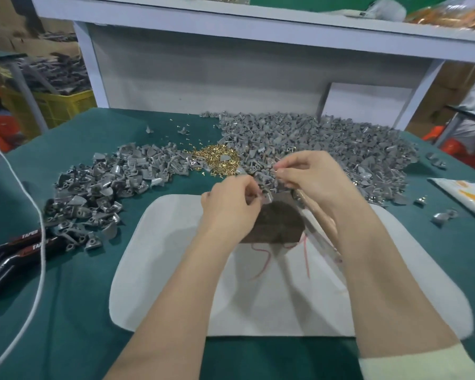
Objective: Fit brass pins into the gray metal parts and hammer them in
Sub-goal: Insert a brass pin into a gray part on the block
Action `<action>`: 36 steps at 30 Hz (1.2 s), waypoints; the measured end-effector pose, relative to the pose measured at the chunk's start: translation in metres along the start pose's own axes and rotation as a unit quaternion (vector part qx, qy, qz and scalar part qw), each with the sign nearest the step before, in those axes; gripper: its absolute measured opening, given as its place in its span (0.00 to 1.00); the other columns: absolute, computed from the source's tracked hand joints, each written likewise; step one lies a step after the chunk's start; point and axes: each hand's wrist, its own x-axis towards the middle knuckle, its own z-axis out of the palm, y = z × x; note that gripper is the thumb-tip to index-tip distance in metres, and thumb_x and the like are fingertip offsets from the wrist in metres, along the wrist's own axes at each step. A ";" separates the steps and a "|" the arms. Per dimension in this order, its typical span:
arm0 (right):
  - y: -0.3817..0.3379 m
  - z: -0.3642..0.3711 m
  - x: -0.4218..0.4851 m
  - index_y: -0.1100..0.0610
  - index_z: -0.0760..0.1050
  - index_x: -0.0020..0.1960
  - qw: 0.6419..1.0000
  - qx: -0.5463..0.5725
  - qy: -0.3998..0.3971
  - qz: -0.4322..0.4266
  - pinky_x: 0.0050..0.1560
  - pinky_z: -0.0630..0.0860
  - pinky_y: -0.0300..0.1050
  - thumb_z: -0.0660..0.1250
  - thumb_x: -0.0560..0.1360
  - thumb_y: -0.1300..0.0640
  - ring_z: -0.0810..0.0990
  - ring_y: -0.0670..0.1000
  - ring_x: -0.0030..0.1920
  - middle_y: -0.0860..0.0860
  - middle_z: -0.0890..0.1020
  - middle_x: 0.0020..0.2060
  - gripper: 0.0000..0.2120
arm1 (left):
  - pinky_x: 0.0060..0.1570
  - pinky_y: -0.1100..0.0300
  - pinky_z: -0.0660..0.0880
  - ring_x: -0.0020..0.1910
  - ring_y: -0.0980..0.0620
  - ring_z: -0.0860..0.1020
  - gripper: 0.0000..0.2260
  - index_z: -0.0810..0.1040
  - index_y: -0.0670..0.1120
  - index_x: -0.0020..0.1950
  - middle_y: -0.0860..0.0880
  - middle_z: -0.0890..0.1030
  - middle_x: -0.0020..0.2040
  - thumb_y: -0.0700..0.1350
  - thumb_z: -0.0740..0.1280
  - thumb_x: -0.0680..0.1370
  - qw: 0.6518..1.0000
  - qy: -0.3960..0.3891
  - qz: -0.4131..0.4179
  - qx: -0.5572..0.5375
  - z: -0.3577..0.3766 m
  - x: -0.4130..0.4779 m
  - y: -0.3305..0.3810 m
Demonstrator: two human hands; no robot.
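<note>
Both hands meet over the far edge of a dark brown, rough block that sits on a white rounded-corner pad laid on the green cloth-covered table. The left hand has its fingers curled and pinches a small gray metal part just above the block's far edge. The right hand is just beside it, its fingers bent and the fingertips drawn together; whether they hold a pin cannot be told, as anything there is too small to see. A pale wooden hammer handle runs under the right wrist, and its grip is hidden. Thin red threads trail from the block onto the pad. Beyond the hands lies a loose heap of small brass pins, between a large pile of gray metal parts on the right and a smaller gray pile on the left. A black hand tool with red lettering and a white cord lie at the left, and a white and orange packet at the right.
</note>
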 end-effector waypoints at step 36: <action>0.012 0.021 -0.033 0.46 0.75 0.34 0.982 -0.179 -0.022 -0.063 0.40 0.72 0.38 0.71 0.72 0.55 0.78 0.45 0.39 0.45 0.82 0.36 0.10 | 0.59 0.54 0.64 0.62 0.44 0.67 0.03 0.75 0.55 0.43 0.50 0.73 0.59 0.47 0.67 0.76 0.998 -0.028 -0.009 0.050 -0.001 -0.003 0.000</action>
